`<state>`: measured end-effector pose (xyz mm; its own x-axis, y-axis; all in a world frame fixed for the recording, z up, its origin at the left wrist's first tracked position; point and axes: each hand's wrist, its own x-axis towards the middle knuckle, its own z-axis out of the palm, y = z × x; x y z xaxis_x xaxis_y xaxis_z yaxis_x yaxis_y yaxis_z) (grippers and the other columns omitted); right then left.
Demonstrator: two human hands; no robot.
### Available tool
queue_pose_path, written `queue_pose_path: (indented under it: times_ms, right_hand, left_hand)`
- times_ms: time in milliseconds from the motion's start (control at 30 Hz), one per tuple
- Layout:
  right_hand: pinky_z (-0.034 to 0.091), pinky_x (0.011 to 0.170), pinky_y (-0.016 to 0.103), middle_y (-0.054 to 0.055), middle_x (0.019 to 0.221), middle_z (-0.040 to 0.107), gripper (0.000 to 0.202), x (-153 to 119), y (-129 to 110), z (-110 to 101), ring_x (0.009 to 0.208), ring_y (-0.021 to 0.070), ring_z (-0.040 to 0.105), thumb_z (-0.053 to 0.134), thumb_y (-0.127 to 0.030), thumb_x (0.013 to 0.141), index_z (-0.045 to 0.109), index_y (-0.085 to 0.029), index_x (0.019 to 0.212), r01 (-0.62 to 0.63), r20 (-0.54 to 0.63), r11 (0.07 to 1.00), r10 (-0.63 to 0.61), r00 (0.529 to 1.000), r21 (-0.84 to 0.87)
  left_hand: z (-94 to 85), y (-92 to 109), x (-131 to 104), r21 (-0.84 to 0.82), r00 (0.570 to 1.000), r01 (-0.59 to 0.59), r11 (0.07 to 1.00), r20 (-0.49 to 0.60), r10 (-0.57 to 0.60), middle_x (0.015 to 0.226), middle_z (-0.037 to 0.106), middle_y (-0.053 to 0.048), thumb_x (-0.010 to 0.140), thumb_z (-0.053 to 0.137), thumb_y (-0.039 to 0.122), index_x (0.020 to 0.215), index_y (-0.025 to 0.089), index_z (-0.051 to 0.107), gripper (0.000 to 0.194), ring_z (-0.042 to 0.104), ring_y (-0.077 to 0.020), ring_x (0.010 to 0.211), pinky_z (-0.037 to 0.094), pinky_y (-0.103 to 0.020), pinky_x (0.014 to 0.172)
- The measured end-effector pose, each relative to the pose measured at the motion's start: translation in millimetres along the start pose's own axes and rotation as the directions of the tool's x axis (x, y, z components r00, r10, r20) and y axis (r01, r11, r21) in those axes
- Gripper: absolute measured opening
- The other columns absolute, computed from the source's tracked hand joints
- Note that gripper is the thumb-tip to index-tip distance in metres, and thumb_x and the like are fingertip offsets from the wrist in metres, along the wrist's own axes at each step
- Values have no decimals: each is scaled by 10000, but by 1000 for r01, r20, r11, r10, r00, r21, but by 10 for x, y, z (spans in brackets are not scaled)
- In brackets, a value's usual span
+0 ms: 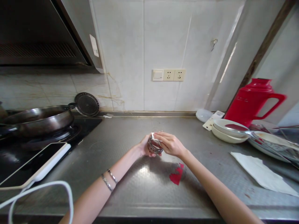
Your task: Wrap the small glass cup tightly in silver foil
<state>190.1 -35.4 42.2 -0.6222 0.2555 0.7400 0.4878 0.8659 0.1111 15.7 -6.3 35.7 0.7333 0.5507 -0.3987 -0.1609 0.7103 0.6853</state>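
Note:
Above the middle of the steel counter [121, 130], my left hand [144, 145] is wrapped round a small, shiny glass [155, 148], tilted with its opening toward me. My right hand [171, 144] pinches a bit of white tissue [153, 136] against the glass's rim. Part of the tissue is hidden under the right fingers, and the far side of the glass is covered by my hands. Torn red scraps [176, 176] lie on the counter just below my right wrist.
At left, a steel pan [44, 121] stands on the black stove beside a phone [32, 163] with a white cable [66, 186]. To the right are stacked bowls [227, 135], a red thermos [249, 101], a patterned plate [275, 144] and a folded white napkin [261, 172].

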Motion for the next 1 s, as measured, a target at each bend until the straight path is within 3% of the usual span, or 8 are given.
queue_pose_path:
  times_ms: [100, 167, 333, 533, 700, 1000]
  right_hand:
    - [544, 939, 389, 118, 1155, 670, 365, 1, 4, -6, 1106, 208, 624, 397, -90, 904, 527, -177, 1233, -54, -12, 998, 54, 998, 37]
    - [539, 945, 390, 122, 1144, 675, 348, -4, 9, -18, 1106, 207, 625, 399, -84, 907, 534, -168, 1216, -72, -25, 996, 74, 997, 61]
    - [555, 920, 388, 114, 1137, 679, 352, -29, 30, -39, 1118, 209, 618, 401, -80, 906, 520, -181, 1222, -67, -59, 996, 70, 996, 50]
    - [568, 896, 403, 129, 1145, 672, 381, -51, 57, -30, 1113, 224, 620, 415, -77, 892, 508, -177, 1247, -54, -68, 998, 55, 996, 12]
    - [559, 914, 411, 120, 1176, 658, 420, -49, 61, -17, 1130, 224, 609, 414, -73, 887, 491, -191, 1282, -67, -65, 998, 67, 996, 7]
    - [558, 902, 401, 113, 1102, 686, 354, -36, 43, 7, 1098, 215, 623, 403, -83, 898, 548, -189, 1204, -141, -51, 989, 144, 988, 54]
  left_hand:
    - [36, 35, -14, 250, 996, 82, 965, -52, -71, 600, 667, -217, 821, 334, 639, 792, 60, 653, 662, 530, -201, 321, 297, -250, 254]
    - [62, 50, -27, 264, 996, 61, 963, -75, -42, 600, 668, -210, 829, 290, 630, 784, 63, 653, 675, 529, -194, 322, 302, -244, 264]
    - [74, 59, -49, 182, 998, -30, 983, -54, 41, 606, 668, -209, 856, 230, 515, 755, 67, 637, 613, 551, -203, 348, 281, -224, 274]
    - [14, 59, -7, 109, 995, -70, 992, -60, 76, 596, 662, -201, 842, 236, 531, 771, 44, 649, 642, 580, -228, 382, 303, -246, 271]
    - [-13, 44, 35, -18, 983, -177, 984, -57, 176, 603, 663, -177, 836, 289, 499, 793, 57, 644, 569, 623, -260, 459, 330, -257, 280]
    - [-28, 34, 73, -82, 934, -302, 950, -226, 277, 566, 631, -128, 824, 324, 461, 798, 72, 630, 496, 642, -272, 492, 307, -240, 285]
